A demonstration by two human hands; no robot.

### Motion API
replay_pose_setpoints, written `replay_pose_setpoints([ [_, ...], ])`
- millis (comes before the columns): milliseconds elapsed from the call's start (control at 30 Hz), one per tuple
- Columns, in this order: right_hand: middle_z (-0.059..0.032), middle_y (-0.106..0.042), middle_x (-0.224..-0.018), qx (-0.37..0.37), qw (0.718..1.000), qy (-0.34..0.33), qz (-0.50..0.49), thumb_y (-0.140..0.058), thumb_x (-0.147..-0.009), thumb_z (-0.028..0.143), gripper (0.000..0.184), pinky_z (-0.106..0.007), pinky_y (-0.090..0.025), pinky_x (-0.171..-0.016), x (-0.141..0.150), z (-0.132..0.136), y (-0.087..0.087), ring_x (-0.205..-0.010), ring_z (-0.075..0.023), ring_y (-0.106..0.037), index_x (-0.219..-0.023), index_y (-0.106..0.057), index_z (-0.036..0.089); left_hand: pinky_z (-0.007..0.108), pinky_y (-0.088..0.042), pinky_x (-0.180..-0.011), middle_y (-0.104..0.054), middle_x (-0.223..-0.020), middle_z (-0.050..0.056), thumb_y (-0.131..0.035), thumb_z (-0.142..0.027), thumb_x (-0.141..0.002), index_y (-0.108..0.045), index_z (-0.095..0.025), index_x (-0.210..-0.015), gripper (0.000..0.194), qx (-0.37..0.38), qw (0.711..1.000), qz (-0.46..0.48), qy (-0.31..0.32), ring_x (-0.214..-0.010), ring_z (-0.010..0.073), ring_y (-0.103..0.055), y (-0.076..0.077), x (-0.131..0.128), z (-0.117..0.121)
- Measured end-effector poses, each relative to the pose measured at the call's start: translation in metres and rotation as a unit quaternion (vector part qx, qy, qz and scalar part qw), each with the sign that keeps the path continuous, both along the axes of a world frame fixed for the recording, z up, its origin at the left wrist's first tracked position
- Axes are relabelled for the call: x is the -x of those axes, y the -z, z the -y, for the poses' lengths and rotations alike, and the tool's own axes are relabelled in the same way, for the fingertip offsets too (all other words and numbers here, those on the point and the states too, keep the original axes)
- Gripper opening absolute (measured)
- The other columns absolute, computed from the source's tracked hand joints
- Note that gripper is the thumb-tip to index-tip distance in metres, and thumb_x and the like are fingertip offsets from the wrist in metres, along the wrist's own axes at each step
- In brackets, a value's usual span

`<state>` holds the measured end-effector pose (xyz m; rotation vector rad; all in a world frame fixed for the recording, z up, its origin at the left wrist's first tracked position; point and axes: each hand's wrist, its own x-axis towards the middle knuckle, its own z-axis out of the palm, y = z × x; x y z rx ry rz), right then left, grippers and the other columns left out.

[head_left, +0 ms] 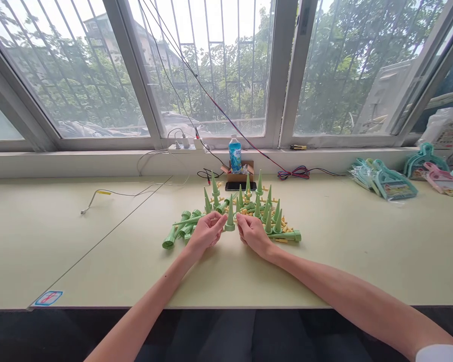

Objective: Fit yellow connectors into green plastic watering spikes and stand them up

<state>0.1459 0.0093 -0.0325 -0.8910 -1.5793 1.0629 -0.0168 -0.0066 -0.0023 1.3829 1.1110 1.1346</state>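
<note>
A green plastic cone-shaped spike (230,217) stands point-up between my two hands, larger in view than the spikes behind it. My left hand (210,230) is closed, its fingertips at the left side of the spike's collar. Curled in a pinch, my right hand (253,234) has its fingertips just right of the spike; anything between them is too small to make out. Behind my hands several upright green spikes (277,218) stand among small yellow plastic pieces (284,223). Loose green spikes (169,238) lie in a pile by my left hand.
Further back are a phone (240,186), a small cardboard box (240,177) and a bottle of blue liquid (234,155). A bundled cable (296,173) lies right of these. Packaged dustpans (394,181) sit at the far right. At left, a thin cable (94,197) crosses the table.
</note>
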Motion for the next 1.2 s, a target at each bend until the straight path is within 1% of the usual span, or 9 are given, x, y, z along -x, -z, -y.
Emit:
replay_pose_setpoints([
  [133, 0.006, -0.034, -0.046, 0.042, 0.998, -0.033, -0.026, -0.043, -0.092, 0.059, 0.05, -0.025, -0.03, -0.04, -0.0004, -0.0016, 0.0014, -0.036, -0.0083, -0.033, -0.058, -0.037, 0.022, 0.016, -0.02, -0.033, -0.04, -0.047, -0.009, -0.07, -0.057, -0.074, -0.046, -0.019, -0.072, 0.045, 0.001, 1.0, -0.017, -0.008, -0.034, 0.0025, -0.029, -0.0012, -0.0019, 0.0015],
  [233, 0.007, -0.032, -0.045, 0.054, 0.996, -0.052, -0.037, -0.044, -0.091, 0.057, 0.049, -0.024, -0.029, -0.038, -0.0002, -0.0024, 0.0024, -0.035, -0.0075, -0.031, -0.059, -0.037, 0.021, 0.016, -0.02, -0.033, -0.04, -0.047, -0.009, -0.069, -0.057, -0.075, -0.048, -0.019, -0.074, 0.043, 0.001, 1.0, -0.024, -0.013, -0.035, 0.0027, -0.029, -0.002, -0.0023, 0.0022],
  [433, 0.0069, -0.033, -0.044, 0.045, 0.996, -0.077, -0.025, -0.046, -0.091, 0.056, 0.05, -0.024, -0.029, -0.038, -0.0011, -0.0003, 0.0003, -0.035, -0.0074, -0.032, -0.057, -0.036, 0.021, 0.016, -0.022, -0.033, -0.04, -0.043, -0.008, -0.068, -0.055, -0.076, -0.045, -0.018, -0.064, 0.046, -0.018, 0.998, -0.051, -0.011, -0.035, 0.003, -0.03, 0.0007, 0.0002, 0.0002],
  [567, 0.0067, -0.034, -0.043, 0.035, 0.995, -0.094, -0.009, -0.046, -0.091, 0.056, 0.05, -0.024, -0.031, -0.04, -0.0025, 0.0008, -0.0024, -0.036, -0.0079, -0.032, -0.057, -0.037, 0.021, 0.016, -0.02, -0.032, -0.039, -0.041, -0.007, -0.068, -0.055, -0.076, -0.042, -0.018, -0.059, 0.048, -0.013, 0.999, -0.05, -0.007, -0.033, 0.0033, -0.03, 0.001, 0.0016, 0.0002],
  [767, 0.0062, -0.037, -0.044, 0.028, 0.995, -0.1, 0.003, -0.046, -0.091, 0.056, 0.049, -0.024, -0.031, -0.042, -0.0041, -0.001, 0.0004, -0.038, -0.0084, -0.034, -0.058, -0.039, 0.021, 0.017, -0.019, -0.031, -0.04, -0.037, -0.007, -0.072, -0.052, -0.073, -0.039, -0.018, -0.055, 0.05, -0.014, 0.999, -0.044, -0.009, -0.03, 0.003, -0.027, -0.0003, 0.0022, 0.0014],
  [967, 0.0042, -0.045, -0.046, 0.013, 0.995, -0.091, 0.028, -0.046, -0.092, 0.054, 0.048, -0.023, -0.033, -0.044, -0.0053, -0.002, 0.0025, -0.04, -0.0089, -0.039, -0.058, -0.043, 0.02, 0.018, -0.018, -0.031, -0.041, -0.036, -0.007, -0.072, -0.052, -0.073, -0.039, -0.019, -0.054, 0.051, -0.009, 0.999, -0.046, -0.017, -0.029, 0.0031, -0.027, 0.0006, 0.0022, 0.0014],
  [1200, 0.004, -0.048, -0.048, -0.003, 0.996, -0.082, 0.027, -0.047, -0.093, 0.049, 0.043, -0.024, -0.037, -0.047, -0.0052, -0.0036, 0.0037, -0.041, -0.0098, -0.043, -0.061, -0.046, 0.02, 0.018, -0.016, -0.03, -0.041, -0.034, -0.006, -0.069, -0.056, -0.075, -0.039, -0.019, -0.053, 0.052, 0.001, 0.999, -0.049, -0.019, -0.027, 0.0033, -0.027, 0.0006, 0.001, 0.003],
])
